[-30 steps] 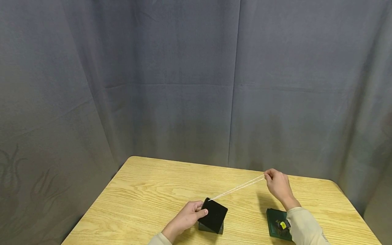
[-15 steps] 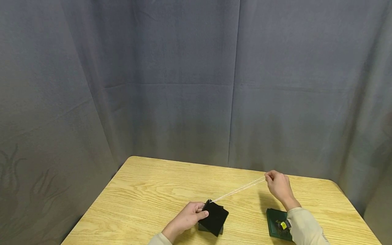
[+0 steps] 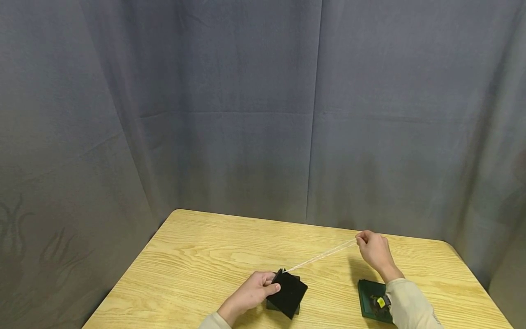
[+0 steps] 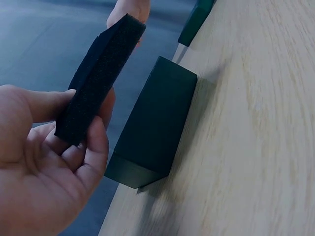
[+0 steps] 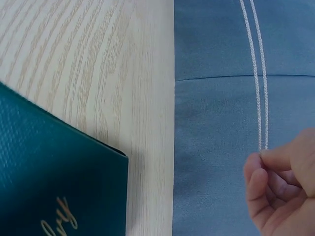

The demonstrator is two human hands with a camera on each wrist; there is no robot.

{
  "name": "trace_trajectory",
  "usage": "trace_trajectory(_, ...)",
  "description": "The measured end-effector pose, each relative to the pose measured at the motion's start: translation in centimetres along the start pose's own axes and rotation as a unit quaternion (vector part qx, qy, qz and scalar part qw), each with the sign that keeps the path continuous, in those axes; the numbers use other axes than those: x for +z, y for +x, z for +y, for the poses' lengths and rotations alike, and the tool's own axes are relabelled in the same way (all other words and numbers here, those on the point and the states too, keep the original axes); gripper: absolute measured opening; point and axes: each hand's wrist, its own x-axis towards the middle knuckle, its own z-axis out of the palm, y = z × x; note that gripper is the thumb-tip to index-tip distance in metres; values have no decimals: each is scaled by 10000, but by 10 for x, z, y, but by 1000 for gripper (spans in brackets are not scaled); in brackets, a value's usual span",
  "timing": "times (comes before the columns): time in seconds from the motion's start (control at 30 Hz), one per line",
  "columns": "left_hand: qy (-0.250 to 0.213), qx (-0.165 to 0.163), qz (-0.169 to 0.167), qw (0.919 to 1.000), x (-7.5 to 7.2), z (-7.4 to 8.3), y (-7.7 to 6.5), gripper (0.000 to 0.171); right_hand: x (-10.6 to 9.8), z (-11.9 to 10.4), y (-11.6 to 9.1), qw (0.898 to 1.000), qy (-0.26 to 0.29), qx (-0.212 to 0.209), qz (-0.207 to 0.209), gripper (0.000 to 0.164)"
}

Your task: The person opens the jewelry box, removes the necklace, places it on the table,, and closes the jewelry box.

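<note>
My left hand [image 3: 249, 291] grips a square black foam jewelry-box insert [image 3: 290, 295] by its edge, thumb on the face and fingers behind. In the left wrist view the insert [image 4: 101, 78] is tilted, its thick side showing. A thin, light-coloured necklace chain [image 3: 320, 257] runs in two strands from a notched corner of the insert to my right hand [image 3: 375, 252]. Thumb and forefinger of that hand pinch the chain's end, and the strands look nearly straight. Beneath the insert, a dark green box [image 4: 155, 115] stands on the table.
Under my right forearm lies a dark green box lid [image 3: 370, 292], partly hidden by the sleeve. Gold script [image 5: 61, 219] shows on it in the right wrist view. The wooden table [image 3: 197, 256] meets grey curtains [image 3: 246, 137] at the back.
The insert has tipped and shifted slightly down and right, its notched corner showing more. My right hand has lowered slightly, still pinching the chain.
</note>
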Motion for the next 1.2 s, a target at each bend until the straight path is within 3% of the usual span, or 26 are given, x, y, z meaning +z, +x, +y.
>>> trace_trajectory(0.37,-58,25,-191,9998,-3,2,-3,21,-3,5,1,10000,-38,56,61,19)
trace_trajectory(0.6,-155,13,-28,9999,-11,3,-6,20,-20,21,0,9992,-301,267,-69,23)
trace_trajectory(0.9,-177,-30,120,9998,-11,2,-6,19,-14,34,-1,9969,-775,-71,-151,19)
trace_trajectory(1.2,-3,-33,212,9998,-11,2,-6,16,0,19,-10,9938,-870,-408,-554,13)
